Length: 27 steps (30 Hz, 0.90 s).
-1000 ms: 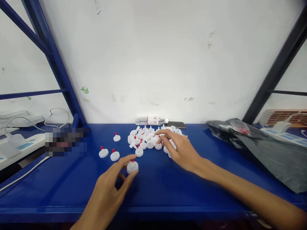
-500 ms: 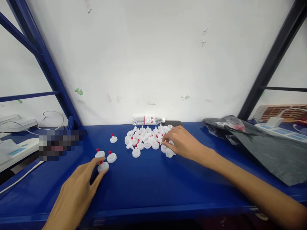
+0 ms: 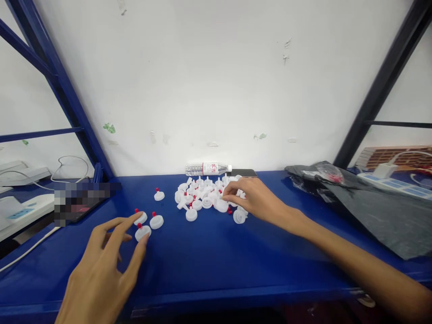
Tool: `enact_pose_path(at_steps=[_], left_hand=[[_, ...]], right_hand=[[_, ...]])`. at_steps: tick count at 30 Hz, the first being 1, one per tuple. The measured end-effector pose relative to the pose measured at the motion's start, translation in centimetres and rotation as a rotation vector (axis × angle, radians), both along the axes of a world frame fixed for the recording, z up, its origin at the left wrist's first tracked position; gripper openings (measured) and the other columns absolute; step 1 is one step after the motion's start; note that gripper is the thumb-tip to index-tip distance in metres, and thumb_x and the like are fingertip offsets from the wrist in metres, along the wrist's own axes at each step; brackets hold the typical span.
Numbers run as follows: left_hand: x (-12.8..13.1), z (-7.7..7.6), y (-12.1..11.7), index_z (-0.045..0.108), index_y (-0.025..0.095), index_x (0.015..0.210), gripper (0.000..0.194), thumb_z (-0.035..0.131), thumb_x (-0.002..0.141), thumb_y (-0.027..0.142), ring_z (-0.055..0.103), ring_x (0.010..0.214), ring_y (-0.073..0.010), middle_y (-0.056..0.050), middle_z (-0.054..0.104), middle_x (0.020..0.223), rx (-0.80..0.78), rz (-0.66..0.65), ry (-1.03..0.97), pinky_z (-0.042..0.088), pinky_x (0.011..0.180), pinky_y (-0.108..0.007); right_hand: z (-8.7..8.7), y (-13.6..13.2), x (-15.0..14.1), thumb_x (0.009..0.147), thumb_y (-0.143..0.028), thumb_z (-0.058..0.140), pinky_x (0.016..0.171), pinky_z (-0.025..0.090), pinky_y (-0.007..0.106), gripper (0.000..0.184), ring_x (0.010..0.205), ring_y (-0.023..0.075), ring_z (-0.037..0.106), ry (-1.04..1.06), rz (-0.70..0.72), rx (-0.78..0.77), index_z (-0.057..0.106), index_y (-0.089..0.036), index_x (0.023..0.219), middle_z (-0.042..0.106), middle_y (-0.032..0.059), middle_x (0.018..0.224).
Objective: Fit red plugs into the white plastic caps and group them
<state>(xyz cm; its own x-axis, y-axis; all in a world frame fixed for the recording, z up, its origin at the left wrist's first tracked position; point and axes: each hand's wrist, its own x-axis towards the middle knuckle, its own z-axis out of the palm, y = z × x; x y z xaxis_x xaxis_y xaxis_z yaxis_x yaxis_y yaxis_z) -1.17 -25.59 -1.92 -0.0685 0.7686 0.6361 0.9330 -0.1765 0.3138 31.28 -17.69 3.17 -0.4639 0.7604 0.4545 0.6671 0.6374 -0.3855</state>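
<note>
My left hand (image 3: pixel 101 263) is open at the left, thumb and fingers spread around a white nozzle cap with a red tip (image 3: pixel 143 234) that stands on the blue tabletop. Two similar caps stand close by, one beside the fingertips and a second cap (image 3: pixel 156 222) just right of it. Over the right part of a heap of white nozzle caps (image 3: pixel 204 191), my right hand (image 3: pixel 258 195) pinches a white nozzle cap (image 3: pixel 221 205) between thumb and fingers. Its fingertips partly cover that cap's top. Loose small red tips (image 3: pixel 230 210) lie under this hand.
A clear plastic bottle (image 3: pixel 209 169) lies against the wall behind the heap, beside a dark flat object (image 3: pixel 243 173). Black plastic bags (image 3: pixel 367 220) spread over the right side. Power strips (image 3: pixel 30 213) and cables lie at the left. One lone cap (image 3: pixel 159 195) stands left of the heap.
My left fingers have spread apart and let go of the cap, which now stands near the others. My right hand has shifted slightly left, with a white cap now at its fingertips.
</note>
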Motion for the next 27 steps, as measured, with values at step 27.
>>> enact_pose_path(at_steps=[27], left_hand=[[5.3, -2.7, 0.0, 0.07, 0.03, 0.12, 0.025, 0.063, 0.098, 0.039, 0.055, 0.056, -0.0078, 0.0, 0.069, 0.111, -0.269, -0.521, -0.237, 0.053, 0.055, -0.021]], right_hand=[[-0.9, 0.7, 0.9, 0.09, -0.015, 0.064, 0.083, 0.048, 0.043, 0.021, 0.091, 0.0277, 0.071, -0.348, 0.008, 0.006, 0.082, -0.021, 0.1, 0.08, 0.0087, 0.095]])
